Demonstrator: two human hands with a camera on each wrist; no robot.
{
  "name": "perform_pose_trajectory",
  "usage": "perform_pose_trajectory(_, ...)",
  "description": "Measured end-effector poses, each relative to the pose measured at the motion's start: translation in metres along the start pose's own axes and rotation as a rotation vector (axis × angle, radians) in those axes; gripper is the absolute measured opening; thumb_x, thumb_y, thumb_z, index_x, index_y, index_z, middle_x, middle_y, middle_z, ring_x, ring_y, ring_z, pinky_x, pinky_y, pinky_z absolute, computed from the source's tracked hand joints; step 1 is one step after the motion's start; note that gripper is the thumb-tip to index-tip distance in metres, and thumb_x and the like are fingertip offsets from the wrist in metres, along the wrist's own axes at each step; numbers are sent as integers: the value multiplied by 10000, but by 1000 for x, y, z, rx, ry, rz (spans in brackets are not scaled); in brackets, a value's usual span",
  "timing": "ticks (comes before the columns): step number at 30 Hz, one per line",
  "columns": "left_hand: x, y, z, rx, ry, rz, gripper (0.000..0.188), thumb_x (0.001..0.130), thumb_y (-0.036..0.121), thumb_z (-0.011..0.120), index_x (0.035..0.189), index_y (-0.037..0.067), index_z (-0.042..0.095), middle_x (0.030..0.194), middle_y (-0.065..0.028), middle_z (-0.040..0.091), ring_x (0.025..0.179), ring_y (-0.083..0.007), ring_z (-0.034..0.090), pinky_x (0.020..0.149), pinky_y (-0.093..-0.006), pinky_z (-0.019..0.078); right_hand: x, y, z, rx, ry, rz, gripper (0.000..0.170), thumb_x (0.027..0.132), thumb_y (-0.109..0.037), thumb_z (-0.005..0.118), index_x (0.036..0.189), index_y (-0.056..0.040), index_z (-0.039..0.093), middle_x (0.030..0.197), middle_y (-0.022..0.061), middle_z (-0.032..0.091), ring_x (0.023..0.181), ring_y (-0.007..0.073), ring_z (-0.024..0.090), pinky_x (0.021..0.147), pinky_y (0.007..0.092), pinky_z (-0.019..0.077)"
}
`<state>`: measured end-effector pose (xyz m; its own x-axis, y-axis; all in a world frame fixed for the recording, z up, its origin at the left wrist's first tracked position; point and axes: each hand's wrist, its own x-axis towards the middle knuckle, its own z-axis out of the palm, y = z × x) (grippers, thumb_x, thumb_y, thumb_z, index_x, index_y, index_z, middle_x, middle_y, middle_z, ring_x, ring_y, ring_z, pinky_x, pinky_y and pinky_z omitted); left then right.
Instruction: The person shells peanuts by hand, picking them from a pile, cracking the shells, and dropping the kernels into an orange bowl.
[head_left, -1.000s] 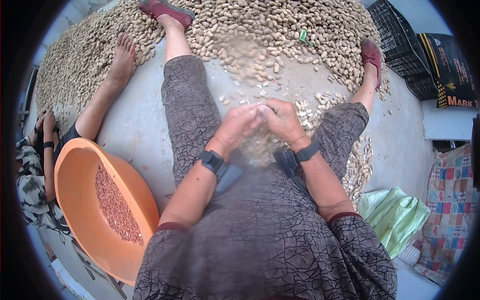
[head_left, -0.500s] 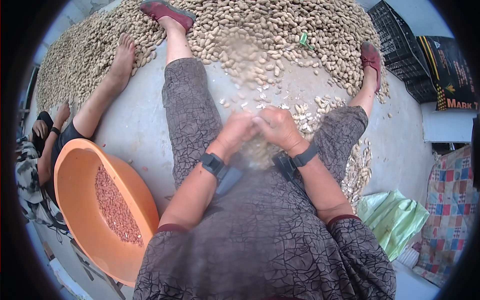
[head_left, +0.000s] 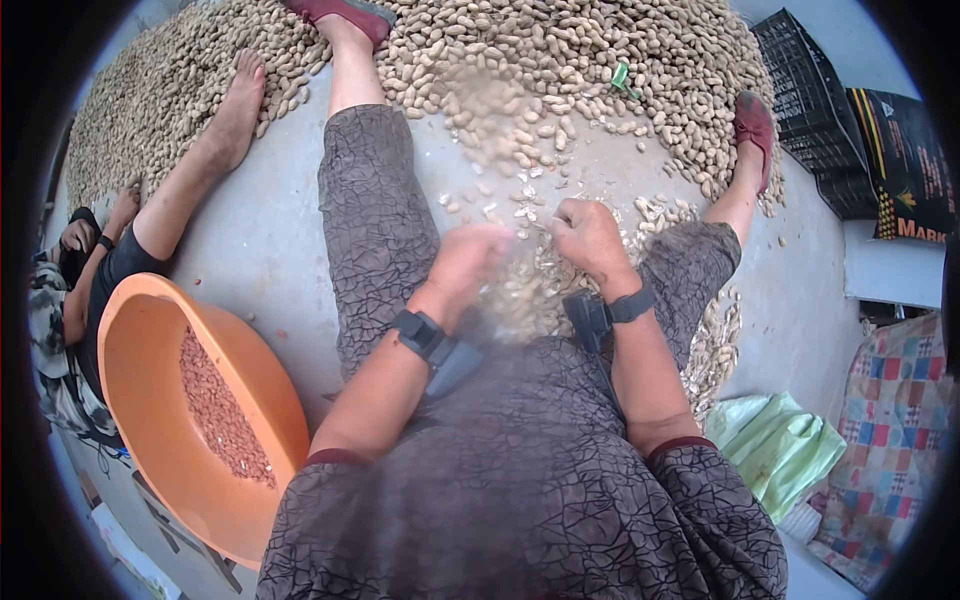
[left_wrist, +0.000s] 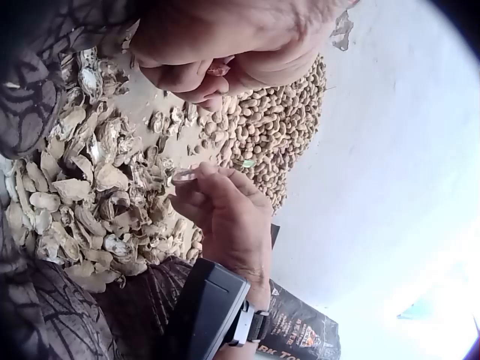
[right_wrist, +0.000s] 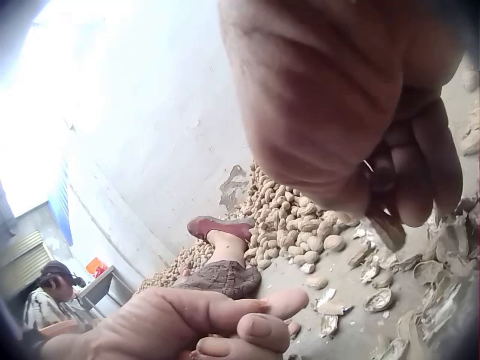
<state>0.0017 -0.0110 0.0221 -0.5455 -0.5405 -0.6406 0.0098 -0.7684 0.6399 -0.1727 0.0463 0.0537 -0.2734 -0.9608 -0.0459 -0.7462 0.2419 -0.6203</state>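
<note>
- The right hand (right_wrist: 337, 105) is pinching a peanut shell (right_wrist: 386, 228).
- The left hand (right_wrist: 184, 319) is showing at lower left.
- Whole peanuts (right_wrist: 291, 221) are lying heaped beyond.

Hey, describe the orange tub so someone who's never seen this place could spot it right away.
Start at the big heap of unshelled peanuts across the top of the head view. Come down its left side to the lower left, beside the seated person's left forearm. The orange tub there is wide and deep, set apart by its bright colour and the reddish kernels inside.
</note>
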Motion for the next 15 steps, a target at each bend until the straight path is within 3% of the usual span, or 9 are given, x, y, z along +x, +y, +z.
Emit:
perform_pose_trajectory(2,1,-1,-2,-50,88,37,157,889,84,502,920,1,632,707,13,532,498,-33,397,398,-152,280,4,6,-7,-301,-20,15,168,752,-203,636,772,-37,648,723,171,626,715,325,622,672,395,484)
perform_pose_trajectory(6,8,-6,-5,-82,75,49,140,892,81,498,920,7,614,696,14,527,500,-30,404,398,-153,287,31,17,20,-231,74,25,183,748,-213,652,843,-57,659,786,166,644,801,325,625,719,405,489)
perform_pose_trajectory(8,8,-7,-4,-69,60,87,132,894,84,499,934,8,599,692,11,529,506,-28,416,401,-151,292,40,14,36,-192,67,-78,186,748,-215,651,861,-67,655,812,175,632,795,331,621,706,418,492)
perform_pose_trajectory(11,12,-11,-11,-126,31,74,133,897,90,503,943,12,600,689,10,534,511,-27,427,404,-150,296,49,23,60,-277,130,-169,110,725,-179,606,752,-76,633,749,177,611,741,352,604,649,452,476)
perform_pose_trajectory(15,12,-11,-10,-134,-9,70,136,903,97,505,943,10,601,688,9,538,512,-30,432,407,-150,298,49,31,65,-355,90,-160,163,728,-209,663,791,-62,630,797,183,605,753,355,612,682,449,492)
